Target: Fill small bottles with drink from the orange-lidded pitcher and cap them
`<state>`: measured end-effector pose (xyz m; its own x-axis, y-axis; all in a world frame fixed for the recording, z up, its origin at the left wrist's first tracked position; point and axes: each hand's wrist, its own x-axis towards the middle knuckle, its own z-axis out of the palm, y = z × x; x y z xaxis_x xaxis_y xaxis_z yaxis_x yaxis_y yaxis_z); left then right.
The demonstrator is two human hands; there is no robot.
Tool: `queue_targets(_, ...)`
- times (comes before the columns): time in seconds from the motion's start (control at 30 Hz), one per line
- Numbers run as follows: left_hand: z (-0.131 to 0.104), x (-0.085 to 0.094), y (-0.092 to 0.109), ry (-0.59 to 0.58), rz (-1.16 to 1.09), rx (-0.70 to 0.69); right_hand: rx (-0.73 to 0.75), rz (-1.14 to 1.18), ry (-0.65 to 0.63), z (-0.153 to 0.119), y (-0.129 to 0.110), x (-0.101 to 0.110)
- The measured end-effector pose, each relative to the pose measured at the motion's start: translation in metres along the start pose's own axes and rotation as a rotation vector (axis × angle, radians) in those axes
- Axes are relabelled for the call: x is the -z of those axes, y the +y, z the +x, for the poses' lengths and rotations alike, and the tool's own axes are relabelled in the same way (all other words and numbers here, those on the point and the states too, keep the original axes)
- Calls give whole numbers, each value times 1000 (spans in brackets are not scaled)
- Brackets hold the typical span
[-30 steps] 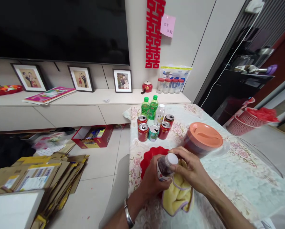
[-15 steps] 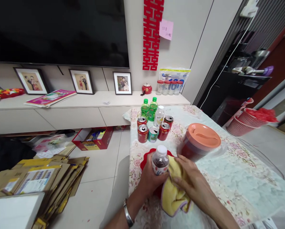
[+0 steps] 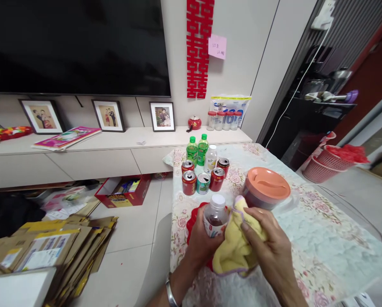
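Note:
My left hand [image 3: 203, 236] is wrapped round a clear plastic bottle [image 3: 215, 215] with a white cap and a printed label, held upright. In my right hand [image 3: 269, 241] is a yellow cloth [image 3: 237, 243] with purple edging, bunched beside the bottle. Whether the cloth touches the bottle I cannot tell. Beneath the bottle shows a red scalloped dish [image 3: 191, 219], mostly hidden by my left hand and the cloth. Just beyond my right hand stands a clear jug with an orange lid [image 3: 267, 182].
Several red cans [image 3: 189, 183], a green can [image 3: 203, 183], two green-capped bottles [image 3: 202, 151] and a white-capped bottle [image 3: 211, 158] stand grouped on the flowered tablecloth [image 3: 322, 230]. Flattened cardboard [image 3: 91, 243] and a red box [image 3: 126, 198] lie on the floor at left.
My right hand has lifted the yellow cloth and moved a little right, bunching it up higher beside the bottle. My left hand keeps its hold on the bottle. The view has shifted slightly.

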<state>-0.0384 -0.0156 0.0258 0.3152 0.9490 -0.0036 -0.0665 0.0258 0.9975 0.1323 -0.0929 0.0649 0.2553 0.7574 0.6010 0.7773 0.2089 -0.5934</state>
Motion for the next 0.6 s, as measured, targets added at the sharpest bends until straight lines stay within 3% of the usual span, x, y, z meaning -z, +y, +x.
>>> queue_targets(0.2,-8,-15,9,77,-70,-25,93,57,2,-6,-38,-34)
queue_targets(0.33,-8,-14,15,86,-179,22,133,133,-51,-3,-44,-33)
queue_targets(0.47,-10,-13,24,40,-15,-28,-39,245,45,13,-31,-26)
queue_targets(0.6,-14,-10,41,-62,-106,-15,-244,360,91,23,-24,-27)
